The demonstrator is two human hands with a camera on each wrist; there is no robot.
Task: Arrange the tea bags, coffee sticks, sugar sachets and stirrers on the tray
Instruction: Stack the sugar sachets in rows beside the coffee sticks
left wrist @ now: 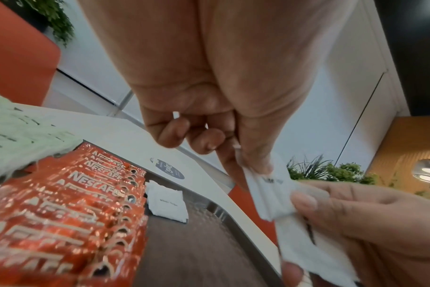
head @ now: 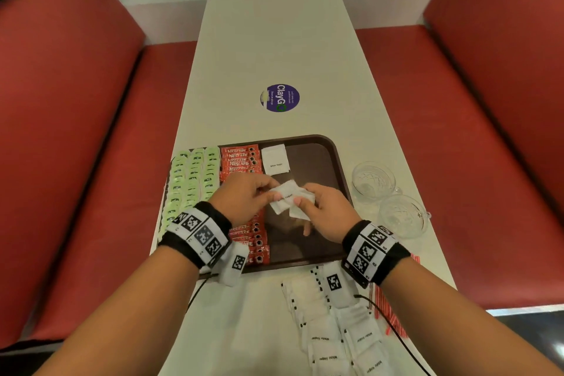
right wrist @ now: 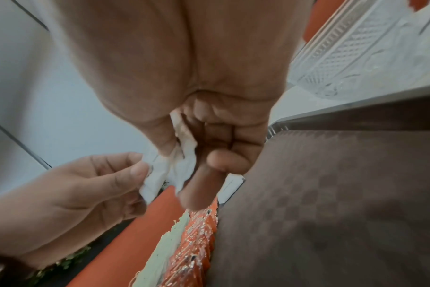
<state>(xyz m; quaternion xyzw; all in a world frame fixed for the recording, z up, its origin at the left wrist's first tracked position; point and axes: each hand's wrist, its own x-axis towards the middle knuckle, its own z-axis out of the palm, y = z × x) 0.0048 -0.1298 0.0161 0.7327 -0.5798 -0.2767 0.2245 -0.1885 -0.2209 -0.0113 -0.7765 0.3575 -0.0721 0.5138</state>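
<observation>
While both hands pinch sugar sachets, tray holds tea bags, coffee sticks — one sachet.

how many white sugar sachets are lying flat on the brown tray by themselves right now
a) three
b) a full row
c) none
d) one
d: a single sugar sachet lies on the tray beside the coffee sticks; the other sachets are held over the tray by the left hand and right hand.
</observation>
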